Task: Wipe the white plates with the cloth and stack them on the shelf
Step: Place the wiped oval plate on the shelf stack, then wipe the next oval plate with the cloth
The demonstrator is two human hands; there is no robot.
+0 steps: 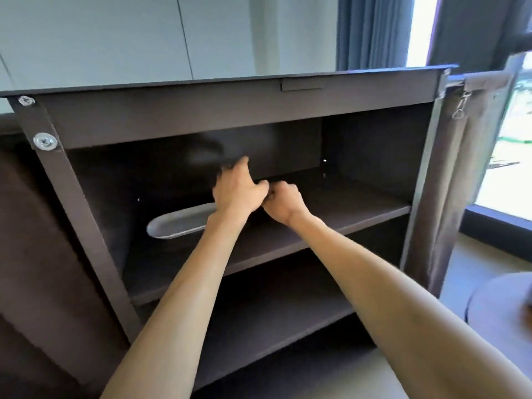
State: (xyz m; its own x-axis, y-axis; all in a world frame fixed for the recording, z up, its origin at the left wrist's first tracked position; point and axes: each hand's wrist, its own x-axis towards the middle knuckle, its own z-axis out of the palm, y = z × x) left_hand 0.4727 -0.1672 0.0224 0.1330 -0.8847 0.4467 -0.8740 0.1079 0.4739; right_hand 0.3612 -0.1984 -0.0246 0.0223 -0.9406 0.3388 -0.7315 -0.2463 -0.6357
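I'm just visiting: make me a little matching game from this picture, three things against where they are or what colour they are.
Things:
1. plate
2. curtain
3. screws

Descriptions:
A. blue, hanging by the window
B. silver, on the cabinet's left post
C. pale, lying on the upper shelf left of the hands

Pairs: 1-C, 2-A, 3-B

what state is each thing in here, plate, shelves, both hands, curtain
white plate: lying flat on the upper shelf, left part, partly hidden behind the left forearm
upper shelf: open-fronted, holds the plate
lower shelf: open-fronted, nothing visible on it
left hand: inside the cabinet above the plate, fingers spread; any grip cannot be told
right hand: fingers curled, contents hidden
curtain: drawn partly aside
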